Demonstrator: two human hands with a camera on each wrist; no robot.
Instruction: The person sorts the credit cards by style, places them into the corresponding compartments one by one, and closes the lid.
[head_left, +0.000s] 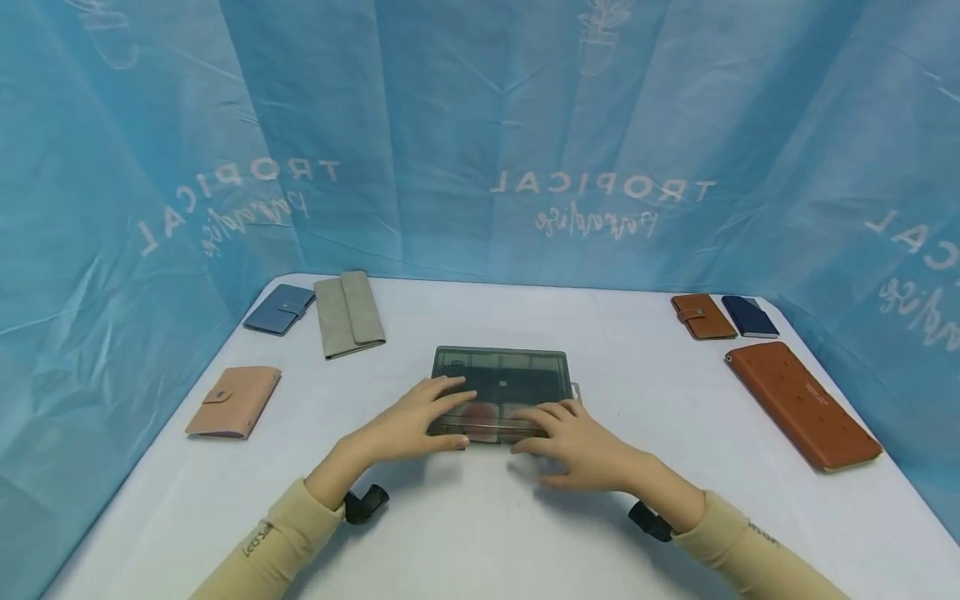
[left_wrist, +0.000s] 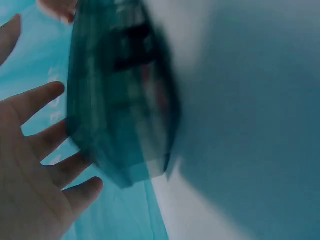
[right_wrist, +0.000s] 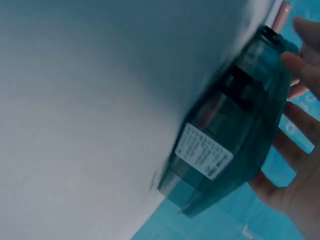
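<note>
A dark translucent plastic case (head_left: 502, 371) with compartments lies on the white table, something reddish showing through its near part. My left hand (head_left: 412, 421) is at its left end, fingers spread over the lid's edge. In the left wrist view, these fingers (left_wrist: 44, 97) are straight and apart beside the blurred case (left_wrist: 107, 95). My right hand (head_left: 581, 446) is at the case's near right corner, fingers reaching over the lid. The right wrist view shows fingers (right_wrist: 292, 120) spread along the case's edge, with a white printed label (right_wrist: 204, 151) and black latches (right_wrist: 240, 87) on its side.
On the left lie a blue snap wallet (head_left: 280, 309), a grey-beige folded wallet (head_left: 349, 314) and a pinkish-tan snap wallet (head_left: 234, 402). On the right are a small brown wallet (head_left: 703, 317), a navy booklet (head_left: 749, 317) and a long brown wallet (head_left: 802, 406). Blue curtains (head_left: 480, 125) surround the table.
</note>
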